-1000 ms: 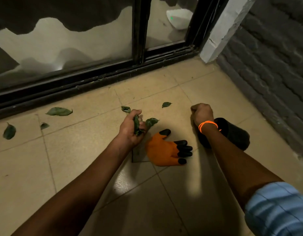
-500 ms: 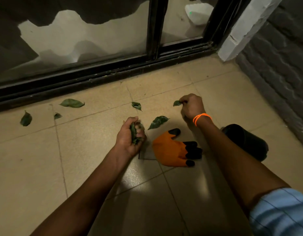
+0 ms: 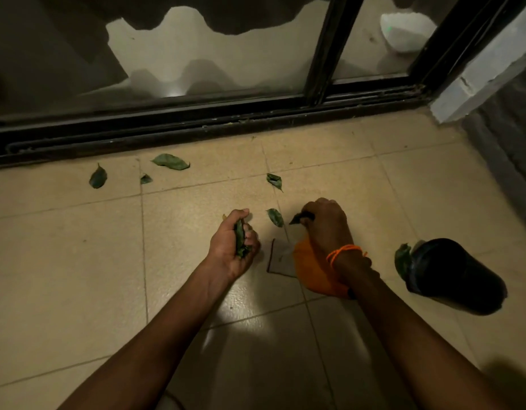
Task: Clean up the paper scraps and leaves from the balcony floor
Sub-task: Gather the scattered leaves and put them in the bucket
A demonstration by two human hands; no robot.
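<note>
L hand (image 3: 232,244) fisted w/ leaves (image 3: 240,239); R hand (image 3: 326,223) pinching leaf (image 3: 300,217).

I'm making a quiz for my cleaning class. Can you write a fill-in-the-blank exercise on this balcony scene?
1. The left hand grips a bunch of green ____.
2. The right hand, with an orange band at its wrist, pinches one dark ____.
3. The glove under the right forearm is ____ in colour.
4. The black pot lies on its ____ on the tiles.

Missing words: leaves; leaf; orange; side

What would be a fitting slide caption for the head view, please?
Left hand grips gathered leaves while right hand pinches another leaf.
</note>
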